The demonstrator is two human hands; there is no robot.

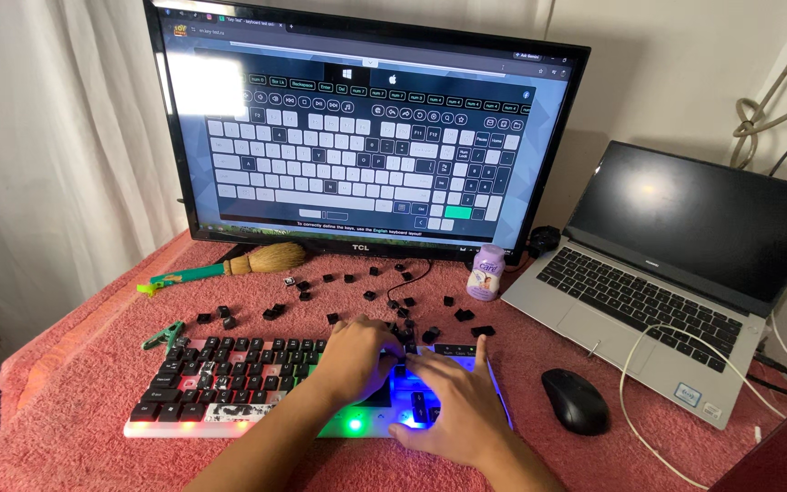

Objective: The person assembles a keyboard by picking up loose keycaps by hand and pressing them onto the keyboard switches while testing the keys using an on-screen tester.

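Head view shows my left hand [354, 353] and right hand [455, 401] pressed side by side on the backlit black keyboard [229, 387] – fingers curled, gripping nothing I can make out. It lies crosswise on the pink-clothed desk [66, 364], bare glowing section under my right hand – loose black keycaps [463, 315] just beyond.

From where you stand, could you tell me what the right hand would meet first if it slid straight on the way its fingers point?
Probably the left hand, which the right hand already nearly touches over the keyboard.
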